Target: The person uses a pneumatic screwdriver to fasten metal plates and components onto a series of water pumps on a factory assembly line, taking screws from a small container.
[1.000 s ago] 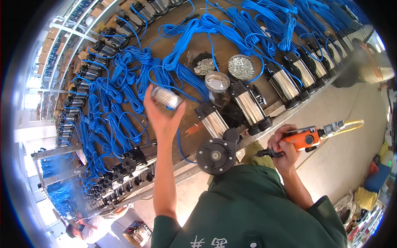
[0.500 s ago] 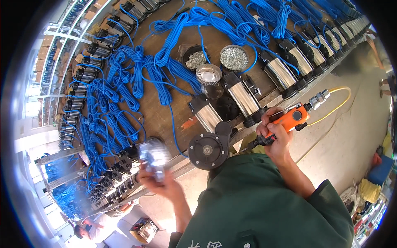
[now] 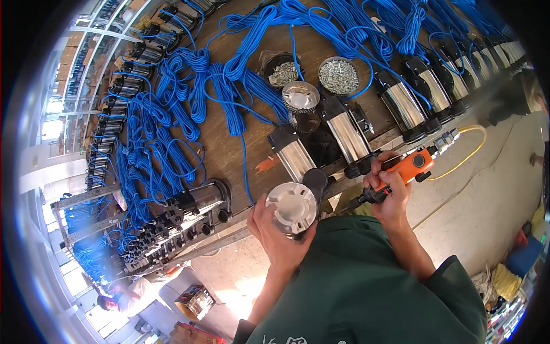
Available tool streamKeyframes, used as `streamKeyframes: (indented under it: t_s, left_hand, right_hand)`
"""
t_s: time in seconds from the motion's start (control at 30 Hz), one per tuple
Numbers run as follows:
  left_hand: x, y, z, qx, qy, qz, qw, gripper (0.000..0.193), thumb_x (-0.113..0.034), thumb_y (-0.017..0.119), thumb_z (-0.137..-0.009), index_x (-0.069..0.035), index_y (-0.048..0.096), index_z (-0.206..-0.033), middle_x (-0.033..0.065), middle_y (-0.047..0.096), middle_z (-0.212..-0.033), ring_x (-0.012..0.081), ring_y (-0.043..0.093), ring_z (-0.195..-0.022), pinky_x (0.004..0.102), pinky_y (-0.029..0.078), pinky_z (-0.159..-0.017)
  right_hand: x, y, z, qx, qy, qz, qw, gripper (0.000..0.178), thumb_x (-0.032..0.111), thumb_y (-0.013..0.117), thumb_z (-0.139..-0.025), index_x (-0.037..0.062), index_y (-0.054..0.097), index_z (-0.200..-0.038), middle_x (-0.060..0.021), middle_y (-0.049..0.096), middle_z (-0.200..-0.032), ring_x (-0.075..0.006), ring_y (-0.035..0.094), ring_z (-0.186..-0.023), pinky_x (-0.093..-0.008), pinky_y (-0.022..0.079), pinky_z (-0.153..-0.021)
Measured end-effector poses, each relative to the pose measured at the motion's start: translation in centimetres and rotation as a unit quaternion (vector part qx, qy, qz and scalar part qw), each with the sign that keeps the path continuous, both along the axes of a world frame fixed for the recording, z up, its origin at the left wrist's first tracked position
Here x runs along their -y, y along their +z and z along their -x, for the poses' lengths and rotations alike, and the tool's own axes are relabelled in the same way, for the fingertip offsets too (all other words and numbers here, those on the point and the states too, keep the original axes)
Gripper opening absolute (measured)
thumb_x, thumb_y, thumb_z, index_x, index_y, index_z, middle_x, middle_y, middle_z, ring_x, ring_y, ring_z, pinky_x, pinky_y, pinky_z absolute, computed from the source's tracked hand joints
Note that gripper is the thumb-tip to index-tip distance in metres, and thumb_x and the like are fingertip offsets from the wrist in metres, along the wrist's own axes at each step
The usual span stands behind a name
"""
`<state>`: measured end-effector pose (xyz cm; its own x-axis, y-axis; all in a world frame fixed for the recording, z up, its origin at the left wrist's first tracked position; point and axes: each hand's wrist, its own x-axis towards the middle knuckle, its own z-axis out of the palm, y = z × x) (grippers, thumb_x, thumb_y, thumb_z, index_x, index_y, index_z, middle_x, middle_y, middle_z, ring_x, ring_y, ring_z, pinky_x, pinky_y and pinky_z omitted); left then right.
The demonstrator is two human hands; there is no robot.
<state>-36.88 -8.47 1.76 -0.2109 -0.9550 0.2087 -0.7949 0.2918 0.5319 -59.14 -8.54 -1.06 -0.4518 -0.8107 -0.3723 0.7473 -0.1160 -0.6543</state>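
Observation:
My left hand [image 3: 276, 239] grips a round, pale grey cap [image 3: 292, 207] with notches around its edge. The cap sits over the near end of a pump with a steel body [image 3: 294, 157], in front of my green garment, and hides that end face. The pump's black outlet [image 3: 314, 180] sticks out beside the cap. My right hand [image 3: 391, 198] is wrapped around an orange and black air screwdriver [image 3: 411, 165], its black nose pointing left toward the pump, apart from the cap. A yellow hose [image 3: 480, 129] runs from the tool's rear fitting.
Steel-bodied pumps [image 3: 348, 137] line the bench edge on both sides. Bundled blue cables [image 3: 249, 49] cover much of the wooden bench [image 3: 229, 157]. Beyond the pump stand a bowl of screws [image 3: 338, 77] and a perforated metal cup [image 3: 301, 96]. Another person [image 3: 134, 297] is at lower left.
My left hand has moved right from the bench's left part, bringing the cap over the pump's black end face, which showed before. The right hand keeps hold of the screwdriver, almost unmoved.

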Motion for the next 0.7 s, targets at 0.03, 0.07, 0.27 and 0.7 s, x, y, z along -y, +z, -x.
streamKeyframes:
  t_s: [0.03, 0.07, 0.27, 0.7]
  left_hand:
    - [-0.1, -0.6, -0.3, -0.02, 0.004, -0.008, 1.0, 0.086, -0.02, 0.087, -0.059, -0.004, 0.036, -0.127, 0.0247, 0.041, -0.136, 0.0416, 0.04, -0.122, 0.0506, 0.034, -0.101]
    - [-0.1, -0.9, -0.4, -0.041, 0.006, -0.014, 0.999, 0.088, -0.019, 0.086, -0.06, -0.004, 0.035, -0.129, 0.0243, 0.04, -0.137, 0.0426, 0.04, -0.123, 0.0502, 0.035, -0.102]
    - [1.0, 0.2, -2.6, -0.049, -0.093, -0.084, 0.991, 0.092, -0.015, 0.085, -0.059, -0.002, 0.035, -0.135, 0.0236, 0.041, -0.138, 0.0421, 0.043, -0.126, 0.0458, 0.039, -0.103]
    - [4.0, 1.7, -3.7, -0.013, -0.176, -0.152, 0.972, 0.096, -0.016, 0.085, -0.057, 0.001, 0.035, -0.138, 0.0214, 0.045, -0.138, 0.0398, 0.049, -0.123, 0.0429, 0.041, -0.102]
  right_hand:
    - [0.1, 0.0, 0.0, 0.001, 0.003, -0.001, 1.0, 0.027, 0.004, 0.051, -0.076, -0.0002, 0.052, -0.102, -0.0122, 0.054, -0.084, -0.0161, 0.048, -0.063, -0.0329, 0.045, -0.062]
    - [0.2, 0.1, 0.1, -0.009, 0.003, -0.006, 1.0, 0.027, 0.004, 0.051, -0.076, -0.0006, 0.052, -0.102, -0.0122, 0.054, -0.084, -0.016, 0.048, -0.063, -0.0331, 0.045, -0.062]
    - [0.4, -0.1, 0.1, -0.003, 0.004, -0.007, 1.0, 0.028, 0.004, 0.051, -0.076, -0.0011, 0.052, -0.103, -0.0124, 0.053, -0.083, -0.0161, 0.048, -0.062, -0.0333, 0.046, -0.062]
    - [-0.3, -0.5, 0.0, 0.013, -0.009, -0.029, 0.999, 0.028, 0.002, 0.051, -0.074, -0.0009, 0.052, -0.102, -0.0125, 0.053, -0.084, -0.0166, 0.049, -0.062, -0.0337, 0.046, -0.06]
